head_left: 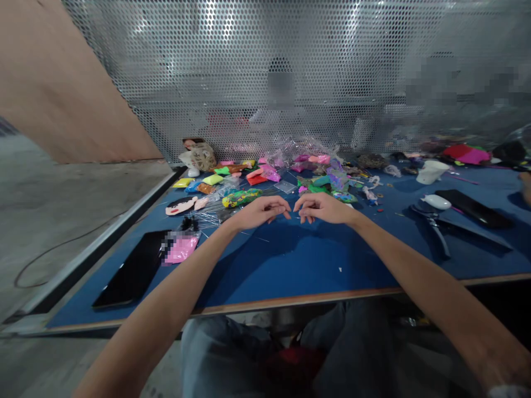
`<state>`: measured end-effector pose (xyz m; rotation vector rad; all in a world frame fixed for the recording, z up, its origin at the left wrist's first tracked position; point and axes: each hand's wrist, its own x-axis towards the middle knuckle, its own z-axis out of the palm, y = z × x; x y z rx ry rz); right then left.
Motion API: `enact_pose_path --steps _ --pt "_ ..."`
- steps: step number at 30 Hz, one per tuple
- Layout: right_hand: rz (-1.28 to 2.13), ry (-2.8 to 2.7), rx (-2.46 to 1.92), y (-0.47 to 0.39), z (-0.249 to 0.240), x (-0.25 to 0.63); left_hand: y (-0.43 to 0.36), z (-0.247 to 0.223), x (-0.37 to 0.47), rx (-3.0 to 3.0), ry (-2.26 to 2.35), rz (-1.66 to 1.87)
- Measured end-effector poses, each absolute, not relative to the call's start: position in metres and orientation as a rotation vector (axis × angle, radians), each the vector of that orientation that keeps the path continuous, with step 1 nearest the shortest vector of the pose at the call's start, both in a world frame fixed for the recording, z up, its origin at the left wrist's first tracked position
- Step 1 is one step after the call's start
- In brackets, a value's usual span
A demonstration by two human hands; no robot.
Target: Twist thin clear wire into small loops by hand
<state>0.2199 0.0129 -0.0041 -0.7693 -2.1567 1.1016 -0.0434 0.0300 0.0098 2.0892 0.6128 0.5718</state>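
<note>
My left hand [265, 211] hovers over the middle of the blue table, its fingers loosely bent and slightly apart, with nothing visible in them. Facing it across a small gap, my right hand [319, 209] hangs in a similar pose, also with nothing visible in it. Behind my left hand lies a yellow, green and blue mottled lump [241, 197]. Thin straight wires [209, 218] are spread to its left. Green and purple pieces of modelling clay [321, 181] lie beyond my right hand. A small clear plastic bag [285, 187] is just behind the gap between the hands.
Left: a black tablet [133, 271], a pink packet [182, 249] and a flat face cut-out [181, 207]. Right: dark-handled pliers [435, 226], a long black case [475, 208] and a white cup [432, 172]. A perforated metal screen [249, 61] borders the back. Another person's hand [526, 188] shows at far right.
</note>
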Motion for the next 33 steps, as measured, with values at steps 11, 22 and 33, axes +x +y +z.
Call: enact_pose_path --steps 11,22,33 --pt "1.153 -1.874 -0.713 0.018 -0.015 0.211 0.02 0.0 -0.027 1.77 0.557 0.633" --pt "1.222 -1.791 -0.798 0.013 -0.017 0.205 0.022 -0.01 -0.024 1.676 0.552 0.679" --pt "1.124 -1.786 -0.77 0.011 -0.021 0.199 0.021 -0.012 -0.023 1.731 0.548 0.773"
